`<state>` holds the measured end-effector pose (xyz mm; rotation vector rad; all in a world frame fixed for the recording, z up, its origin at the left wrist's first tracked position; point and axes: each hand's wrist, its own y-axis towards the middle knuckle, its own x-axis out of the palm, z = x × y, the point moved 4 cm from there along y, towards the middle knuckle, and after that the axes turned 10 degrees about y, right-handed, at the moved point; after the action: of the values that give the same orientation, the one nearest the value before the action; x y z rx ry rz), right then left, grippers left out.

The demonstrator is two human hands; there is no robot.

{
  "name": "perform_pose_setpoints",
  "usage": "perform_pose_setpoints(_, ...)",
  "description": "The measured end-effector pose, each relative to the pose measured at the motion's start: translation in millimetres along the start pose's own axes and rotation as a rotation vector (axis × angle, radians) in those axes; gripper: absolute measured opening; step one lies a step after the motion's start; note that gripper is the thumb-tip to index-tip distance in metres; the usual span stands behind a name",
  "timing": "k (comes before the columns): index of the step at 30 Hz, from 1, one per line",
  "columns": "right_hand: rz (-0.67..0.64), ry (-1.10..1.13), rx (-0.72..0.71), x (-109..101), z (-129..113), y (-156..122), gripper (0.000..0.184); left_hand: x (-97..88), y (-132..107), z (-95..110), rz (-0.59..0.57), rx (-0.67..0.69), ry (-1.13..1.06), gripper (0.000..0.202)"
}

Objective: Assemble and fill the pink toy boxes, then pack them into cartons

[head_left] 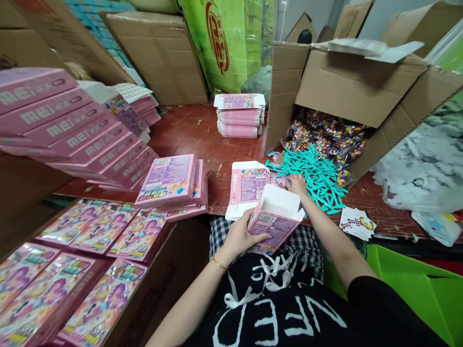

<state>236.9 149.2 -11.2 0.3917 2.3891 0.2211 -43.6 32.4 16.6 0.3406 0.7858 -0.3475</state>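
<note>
I'm working with the open box (280, 225), which is sitting tilted in the left hand (241, 234), above the lap at the near edge of the table (186, 127). Left thumb is pressing across the printed face and the fingers are wrapping around the side, so that's a proper grip. The right hand (298, 186) is resting past the box's mouth, by the small packets (278, 180) and the teal sticks (311, 176). Its fingers are curling down there, but I can't tell if they're pinching anything.

Handling-wise I'm guessing it's thin card: super light, fairly stiff along the folds, softer mid-panel, and easily dented if you're squeezing hard. That printed face is looking a bit glossy, so I'm expecting some slip. I'm favouring a hold low on the body, thumb on one panel and fingers on the opposite side near the creases, leaving the white flaps (280, 194) alone since they're probably bending easily.
</note>
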Motion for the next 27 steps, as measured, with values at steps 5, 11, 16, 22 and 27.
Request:
perform_pose_setpoints(5,0.106,-0.005,-0.004,-8,12,8,0.031,-0.6,7,-5,0.107,-0.149,-0.119,0.067)
perform_pose_setpoints(11,0.208,0.423,-0.148,-50,-27,-10,0.043,8.9,25,5,0.070,-0.174,-0.184,0.063)
perform_pose_setpoints(16,-0.214,0.373,-0.507,-57,-77,-26,0.034,8.5,39,19,0.101,-0.139,-0.264,0.060)
perform_pose_setpoints(22,0.397,-0.233,-0.044,-144,9,55,0.034,-13.7,68,-24,0.231,-0.261,-0.321,0.073)
perform_pose_setpoints(27,0.316,-0.488,0.104,-180,63,95,0.046,-26.0,82,-57,0.362,-0.277,-0.048,0.084)
